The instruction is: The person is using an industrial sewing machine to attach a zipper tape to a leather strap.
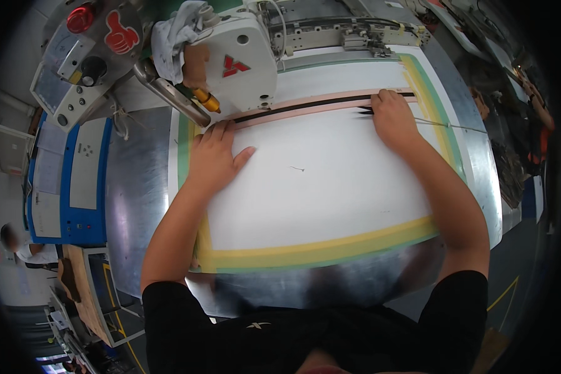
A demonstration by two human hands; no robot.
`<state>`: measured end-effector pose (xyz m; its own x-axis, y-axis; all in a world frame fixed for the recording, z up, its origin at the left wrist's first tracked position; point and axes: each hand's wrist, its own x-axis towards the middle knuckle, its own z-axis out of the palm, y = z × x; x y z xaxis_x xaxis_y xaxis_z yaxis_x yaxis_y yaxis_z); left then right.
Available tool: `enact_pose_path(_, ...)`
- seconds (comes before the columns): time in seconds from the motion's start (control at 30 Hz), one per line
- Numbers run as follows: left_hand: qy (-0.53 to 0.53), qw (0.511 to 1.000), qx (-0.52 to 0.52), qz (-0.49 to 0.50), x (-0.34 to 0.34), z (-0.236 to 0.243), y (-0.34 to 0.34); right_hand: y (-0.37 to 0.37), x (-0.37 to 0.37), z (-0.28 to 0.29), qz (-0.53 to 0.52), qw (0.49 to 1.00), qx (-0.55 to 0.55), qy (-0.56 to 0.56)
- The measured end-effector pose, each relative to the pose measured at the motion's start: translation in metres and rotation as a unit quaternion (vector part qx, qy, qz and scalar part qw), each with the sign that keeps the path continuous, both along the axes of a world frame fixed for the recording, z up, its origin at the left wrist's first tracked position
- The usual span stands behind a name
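Note:
A long black strip [305, 107] lies in a pink-edged slot across a white template sheet [318, 187] bordered with yellow and green tape. My left hand [215, 156] rests flat at the strip's left end, fingertips on it and thumb spread, holding nothing I can see. At the strip's right end, my right hand [395, 121] has its fingers curled, knuckles against the strip. Dark pointed thread snips [366, 111] stick out leftward from that hand, their handle hidden in the palm. A thin cord [449, 126] runs from it to the right.
A white sewing machine head [234, 62] stands just beyond my left hand, with a grey cloth [176, 37] on it. A control panel [75, 68] with a red button is at the upper left. A loose thread bit [298, 168] lies mid-sheet. Another person [34, 252] is far left.

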<state>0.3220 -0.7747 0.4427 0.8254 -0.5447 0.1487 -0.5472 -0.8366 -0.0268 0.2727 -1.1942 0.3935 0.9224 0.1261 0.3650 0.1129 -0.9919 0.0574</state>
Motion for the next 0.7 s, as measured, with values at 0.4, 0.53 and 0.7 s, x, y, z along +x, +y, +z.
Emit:
enact_pose_path(0.4,0.06,0.995,-0.04,-0.072,-0.015,0.005,-0.054,0.048,0.013,0.012,0.102,0.995,0.013,-0.003)
enact_pose_path(0.53,0.07,0.996,-0.023,-0.052,-0.008,-0.004,-0.072,0.096,0.026,0.015,0.128,0.991,0.02,0.024)
enact_pose_path(0.7,0.082,0.995,-0.013,-0.059,-0.001,-0.009,-0.062,0.123,0.029,0.014,0.148,0.988,0.033,0.027)
